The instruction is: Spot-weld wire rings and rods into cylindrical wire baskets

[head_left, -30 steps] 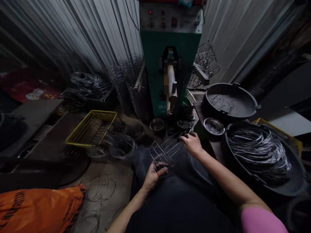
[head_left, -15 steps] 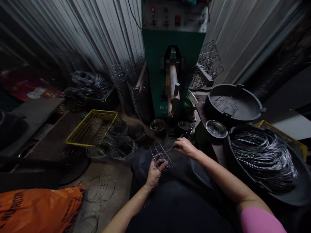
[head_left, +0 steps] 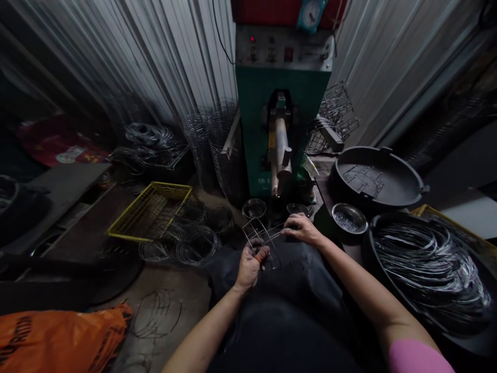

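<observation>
My left hand (head_left: 251, 261) is closed around the lower side of a small wire frame (head_left: 254, 228) made of crossed thin rods, held above my dark apron. My right hand (head_left: 301, 229) pinches thin wire rods (head_left: 276, 232) that reach left to the frame; whether they touch it I cannot tell. Beyond both hands stands a green machine (head_left: 254, 114) with a thick metal arm (head_left: 282, 145) pointing down toward me. A round metal bowl (head_left: 254, 208) sits below the arm.
On the right are a small bowl of short wire pieces (head_left: 349, 218), a wide pan of wire rings (head_left: 430, 264) and another black pan (head_left: 380, 171). On the left, a yellow basket (head_left: 149, 211) stands beside wire cages (head_left: 198, 243); an orange sack (head_left: 64, 339) lies nearer.
The view has tilted up, showing more of the machine's top. My right hand has shifted slightly right, and the rods between my hands now show longer. Both hands keep their hold.
</observation>
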The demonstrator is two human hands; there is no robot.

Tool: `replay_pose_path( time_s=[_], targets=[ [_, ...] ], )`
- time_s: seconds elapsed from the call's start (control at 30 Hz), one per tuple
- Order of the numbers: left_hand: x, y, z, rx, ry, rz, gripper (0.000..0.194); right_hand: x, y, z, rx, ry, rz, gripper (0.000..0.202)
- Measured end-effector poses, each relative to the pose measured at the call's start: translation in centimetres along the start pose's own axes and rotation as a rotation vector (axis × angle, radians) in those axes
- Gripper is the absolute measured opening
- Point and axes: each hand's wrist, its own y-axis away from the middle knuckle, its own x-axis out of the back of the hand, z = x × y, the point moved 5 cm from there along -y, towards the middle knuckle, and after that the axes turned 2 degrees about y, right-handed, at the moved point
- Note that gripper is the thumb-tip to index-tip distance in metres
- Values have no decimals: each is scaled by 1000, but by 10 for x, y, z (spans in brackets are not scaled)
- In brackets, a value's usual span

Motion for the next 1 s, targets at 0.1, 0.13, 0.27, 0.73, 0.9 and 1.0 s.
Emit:
replay_pose_path(
  time_s=[0.1,0.13,0.27,0.73,0.9,1.0],
  targets=[
    [-8,-11,3,13,15,-5,40,5,-7,6,2,23,15,27],
    [-11,-15,4,13,18,-11,40,7,-10,9,0,22,22,27],
    [-22,-32,8,-5,35,-39,40,16,-20,22,-20,5,53,28],
    [-52,-83,13,3,109,-49,41,41,-51,58,-40,-47,81,27],
    [-56,-94,13,-1,136,-31,43,46,-60,66,-19,-64,74,26],
    [-58,-98,14,-9,152,-30,43,49,-64,67,-10,-35,69,27]
  ],
)
